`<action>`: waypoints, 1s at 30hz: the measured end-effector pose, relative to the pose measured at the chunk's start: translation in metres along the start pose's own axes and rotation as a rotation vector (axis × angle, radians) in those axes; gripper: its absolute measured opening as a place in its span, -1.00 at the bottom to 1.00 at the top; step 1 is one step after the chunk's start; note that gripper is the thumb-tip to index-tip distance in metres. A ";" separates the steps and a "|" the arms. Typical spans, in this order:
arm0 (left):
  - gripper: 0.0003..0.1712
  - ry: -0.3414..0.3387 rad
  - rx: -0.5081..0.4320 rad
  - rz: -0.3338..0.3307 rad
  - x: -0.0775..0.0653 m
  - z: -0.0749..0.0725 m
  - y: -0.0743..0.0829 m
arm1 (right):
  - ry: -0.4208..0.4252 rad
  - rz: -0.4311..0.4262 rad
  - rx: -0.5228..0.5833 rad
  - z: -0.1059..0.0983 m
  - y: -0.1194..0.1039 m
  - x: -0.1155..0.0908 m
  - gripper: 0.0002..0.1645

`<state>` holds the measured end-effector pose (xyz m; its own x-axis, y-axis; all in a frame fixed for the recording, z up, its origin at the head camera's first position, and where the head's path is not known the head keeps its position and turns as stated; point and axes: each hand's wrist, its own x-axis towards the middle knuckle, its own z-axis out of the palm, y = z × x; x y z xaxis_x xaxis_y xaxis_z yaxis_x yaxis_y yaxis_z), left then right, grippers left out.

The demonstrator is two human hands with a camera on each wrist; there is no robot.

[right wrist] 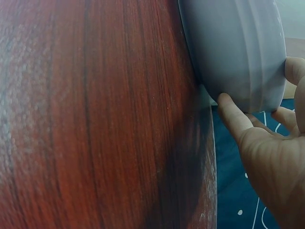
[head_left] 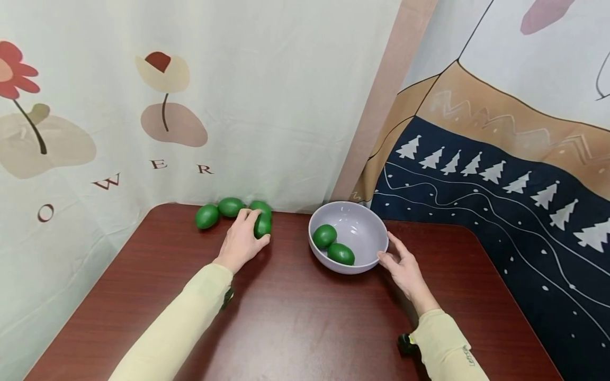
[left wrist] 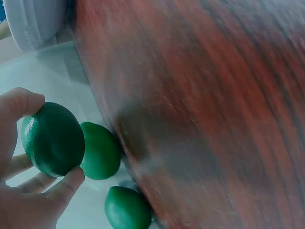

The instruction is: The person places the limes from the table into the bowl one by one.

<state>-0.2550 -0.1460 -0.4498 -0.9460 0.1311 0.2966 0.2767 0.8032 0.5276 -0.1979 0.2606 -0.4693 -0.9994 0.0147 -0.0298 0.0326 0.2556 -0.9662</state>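
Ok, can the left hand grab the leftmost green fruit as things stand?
Probably not just now: the left hand pinches another green fruit. Otherwise the way looks free: the leftmost green fruit lies close by, uncovered.

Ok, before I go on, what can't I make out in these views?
Head view: part of the gripped green fruit, covered by the left hand.
Head view: the lettering on the right sleeve, too small to read surely.
Left wrist view: part of the bowl, cut off by the top edge.
Right wrist view: the bowl's inside, hidden by its outer wall.
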 end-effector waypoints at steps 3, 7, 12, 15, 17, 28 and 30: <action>-0.23 0.005 -0.008 0.005 0.000 0.000 0.005 | -0.001 0.003 -0.010 0.000 0.000 0.000 -0.14; -0.24 0.007 -0.020 0.006 0.001 -0.001 0.012 | 0.002 0.005 -0.027 0.000 -0.001 0.000 -0.13; -0.26 0.016 -0.034 0.029 0.002 0.001 0.020 | -0.001 0.005 -0.010 0.001 0.001 0.001 -0.13; -0.27 0.022 -0.032 0.046 0.003 0.001 0.024 | 0.000 0.006 -0.010 0.001 0.001 0.001 -0.13; -0.28 0.025 -0.030 0.056 0.004 0.001 0.027 | -0.002 0.001 -0.009 0.001 0.001 0.001 -0.13; -0.29 0.031 -0.051 0.103 0.008 0.001 0.043 | 0.000 -0.016 0.021 0.001 0.001 0.001 -0.13; -0.29 0.032 -0.057 0.116 0.009 0.002 0.047 | 0.001 -0.016 0.015 0.000 0.002 0.002 -0.14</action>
<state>-0.2509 -0.1064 -0.4239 -0.9013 0.2017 0.3834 0.3941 0.7493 0.5322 -0.1995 0.2608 -0.4713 -0.9998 0.0120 -0.0144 0.0169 0.2409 -0.9704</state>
